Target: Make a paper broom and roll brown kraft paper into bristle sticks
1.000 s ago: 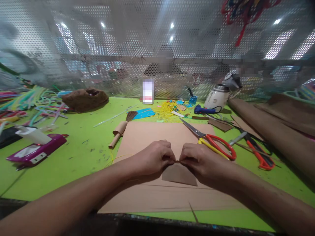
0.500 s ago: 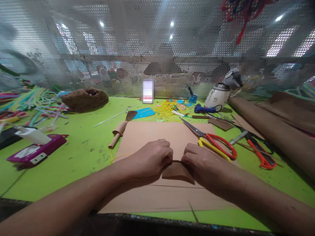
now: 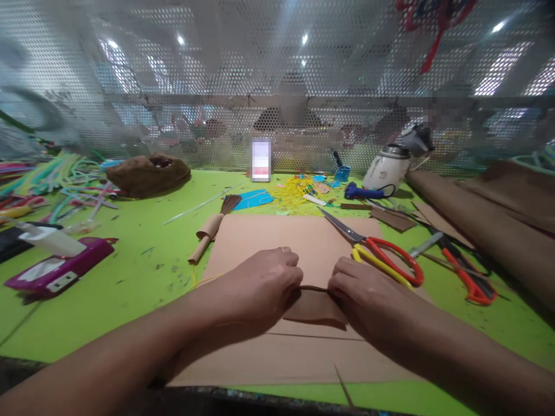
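Between my hands is a small piece of brown paper (image 3: pixel 315 306), its far edge curled or folded up into a dark strip. My left hand (image 3: pixel 271 283) pinches the left end of that edge. The right end is in the closed fingers of my right hand (image 3: pixel 358 289). The fingertips on the paper are partly hidden. Beneath lie larger tan paper sheets (image 3: pixel 269 234). Scissors (image 3: pixel 368 245) with red and yellow handles rest just beyond my right hand. Past my left wrist lies a little rolled-paper broom shape (image 3: pixel 212 228) with a fringed end.
A purple power strip (image 3: pixel 65 268) with a white plug sits at left, a brown pouch (image 3: pixel 147 175) behind it. A phone (image 3: pixel 261 160) stands at the back near yellow shreds (image 3: pixel 299 195). At right are a blue glue gun (image 3: pixel 366 190), a white canister (image 3: pixel 385 169) and red-handled cutters (image 3: pixel 470 277).
My hands have moved slightly apart, the right one shifting right, both still on the brown paper. The paper's raised edge shows a little wider between them. The view has shifted slightly.
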`<state>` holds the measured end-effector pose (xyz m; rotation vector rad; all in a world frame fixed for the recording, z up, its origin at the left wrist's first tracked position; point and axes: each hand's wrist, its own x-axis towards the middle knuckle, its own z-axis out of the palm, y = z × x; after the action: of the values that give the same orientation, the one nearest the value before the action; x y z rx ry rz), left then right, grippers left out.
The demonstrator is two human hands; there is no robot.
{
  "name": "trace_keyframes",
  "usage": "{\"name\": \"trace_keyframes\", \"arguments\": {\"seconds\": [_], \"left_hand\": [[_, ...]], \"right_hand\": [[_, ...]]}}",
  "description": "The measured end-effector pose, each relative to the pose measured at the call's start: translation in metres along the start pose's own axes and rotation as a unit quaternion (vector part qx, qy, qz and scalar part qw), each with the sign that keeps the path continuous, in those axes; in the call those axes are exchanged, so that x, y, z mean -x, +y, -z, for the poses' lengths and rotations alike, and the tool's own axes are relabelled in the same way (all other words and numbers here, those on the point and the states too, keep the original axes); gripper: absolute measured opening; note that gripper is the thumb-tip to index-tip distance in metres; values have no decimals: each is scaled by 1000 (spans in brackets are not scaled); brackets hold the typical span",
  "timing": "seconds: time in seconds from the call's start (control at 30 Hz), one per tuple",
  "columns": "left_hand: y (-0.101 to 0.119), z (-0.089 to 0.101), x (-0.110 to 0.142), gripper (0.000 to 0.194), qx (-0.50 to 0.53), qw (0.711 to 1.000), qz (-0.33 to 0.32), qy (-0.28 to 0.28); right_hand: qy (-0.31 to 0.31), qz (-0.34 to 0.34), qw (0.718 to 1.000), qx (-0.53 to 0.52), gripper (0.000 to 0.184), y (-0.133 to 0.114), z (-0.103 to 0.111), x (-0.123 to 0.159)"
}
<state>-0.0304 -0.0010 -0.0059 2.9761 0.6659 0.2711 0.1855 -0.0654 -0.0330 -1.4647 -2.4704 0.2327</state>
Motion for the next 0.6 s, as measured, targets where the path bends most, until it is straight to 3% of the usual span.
{"name": "trace_keyframes", "arguments": {"seconds": [0.27,0.6], "left_hand": [[0,-7,2,18,-19,1000,-2,24],[1,-3,5,19,5,1000,12,23]], "right_hand": [[34,14,999,35,15,-8,0,5],[49,65,990,115,14,-11,-2,6]]}}
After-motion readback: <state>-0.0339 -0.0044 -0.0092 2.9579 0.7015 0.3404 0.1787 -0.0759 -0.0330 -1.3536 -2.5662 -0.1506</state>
